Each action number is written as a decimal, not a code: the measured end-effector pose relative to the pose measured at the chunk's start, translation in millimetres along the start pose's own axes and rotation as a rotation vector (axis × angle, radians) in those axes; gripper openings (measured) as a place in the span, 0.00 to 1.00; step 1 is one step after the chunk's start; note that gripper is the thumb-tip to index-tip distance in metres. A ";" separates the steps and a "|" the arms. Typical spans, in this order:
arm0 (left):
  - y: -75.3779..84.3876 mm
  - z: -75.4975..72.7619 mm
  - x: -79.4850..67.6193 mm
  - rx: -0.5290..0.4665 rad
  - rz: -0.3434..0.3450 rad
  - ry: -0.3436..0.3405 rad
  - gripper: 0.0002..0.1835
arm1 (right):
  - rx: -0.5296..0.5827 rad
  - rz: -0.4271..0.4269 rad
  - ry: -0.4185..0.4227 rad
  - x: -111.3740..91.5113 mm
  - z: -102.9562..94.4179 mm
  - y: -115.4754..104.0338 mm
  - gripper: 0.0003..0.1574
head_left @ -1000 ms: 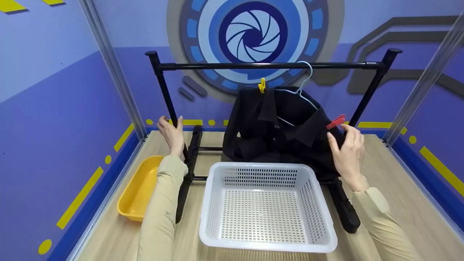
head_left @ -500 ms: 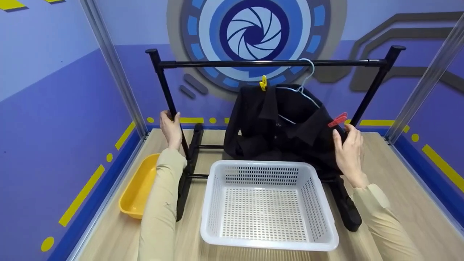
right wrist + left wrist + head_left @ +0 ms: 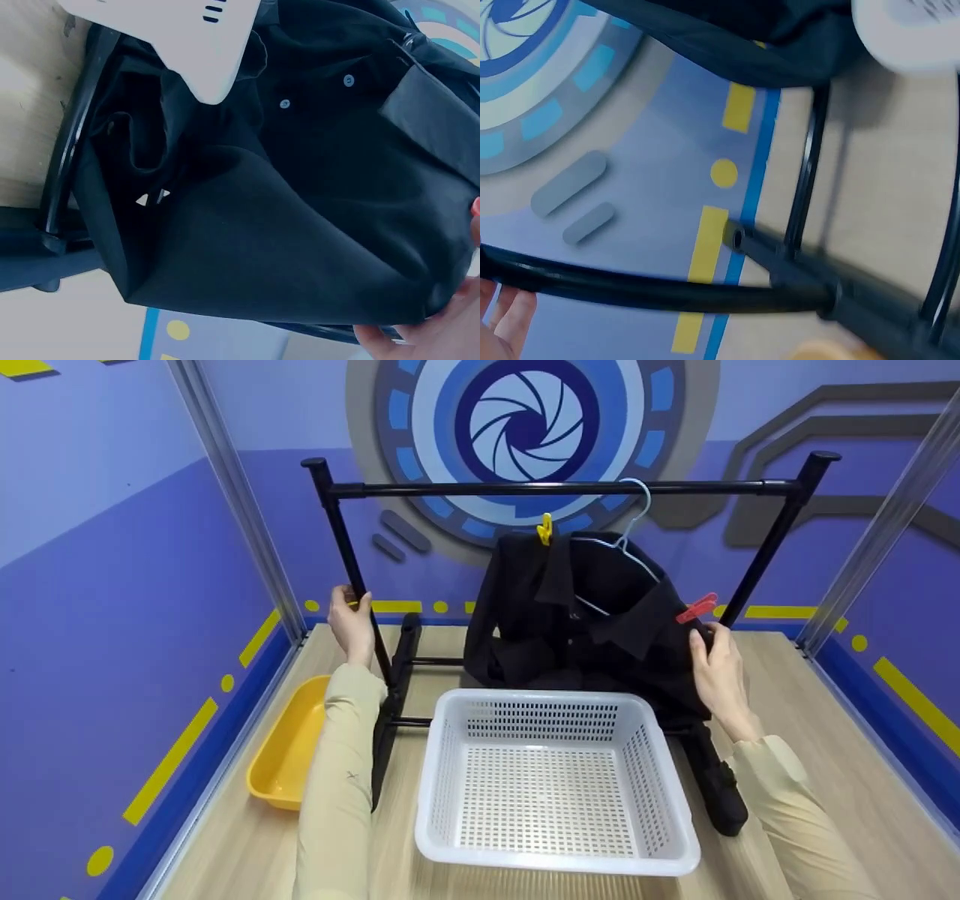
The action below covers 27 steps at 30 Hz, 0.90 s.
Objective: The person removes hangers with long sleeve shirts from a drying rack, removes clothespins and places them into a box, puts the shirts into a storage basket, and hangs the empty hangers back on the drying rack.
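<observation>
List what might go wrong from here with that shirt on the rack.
The light-blue hanger slopes down toward the right hand, so the black collared shirt could slip that way. The red clothespin sits just above that hand and might get knocked loose. With the left hand round the rack's left upright, a tug could slide the hanger along the smooth-looking top bar.

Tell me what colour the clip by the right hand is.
That clip is pinkish red; it shows best in the head view.
</observation>
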State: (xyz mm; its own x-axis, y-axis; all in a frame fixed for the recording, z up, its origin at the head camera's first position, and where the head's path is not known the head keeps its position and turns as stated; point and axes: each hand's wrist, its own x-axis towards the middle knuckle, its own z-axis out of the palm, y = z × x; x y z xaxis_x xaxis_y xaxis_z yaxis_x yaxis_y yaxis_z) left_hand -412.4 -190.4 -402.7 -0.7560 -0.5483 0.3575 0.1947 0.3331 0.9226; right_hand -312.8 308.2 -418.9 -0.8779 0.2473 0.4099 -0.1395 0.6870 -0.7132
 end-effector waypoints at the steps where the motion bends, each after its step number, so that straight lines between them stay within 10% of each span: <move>1: 0.2 1.3 -0.4 -0.002 -0.015 0.009 0.12 | 0.000 -0.004 -0.017 0.6 -0.8 1.2 0.32; 27: -0.9 -1.2 -0.6 -0.027 -0.016 -0.016 0.10 | -0.036 -0.346 0.078 6.1 7.6 8.6 0.16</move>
State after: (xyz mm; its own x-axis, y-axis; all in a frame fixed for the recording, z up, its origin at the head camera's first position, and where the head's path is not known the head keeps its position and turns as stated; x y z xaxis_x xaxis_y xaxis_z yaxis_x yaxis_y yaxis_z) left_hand -411.4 -191.4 -403.6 -0.7692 -0.5405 0.3409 0.1997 0.3034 0.9317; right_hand -323.0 310.4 -426.9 -0.7436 0.0462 0.6671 -0.4050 0.7627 -0.5042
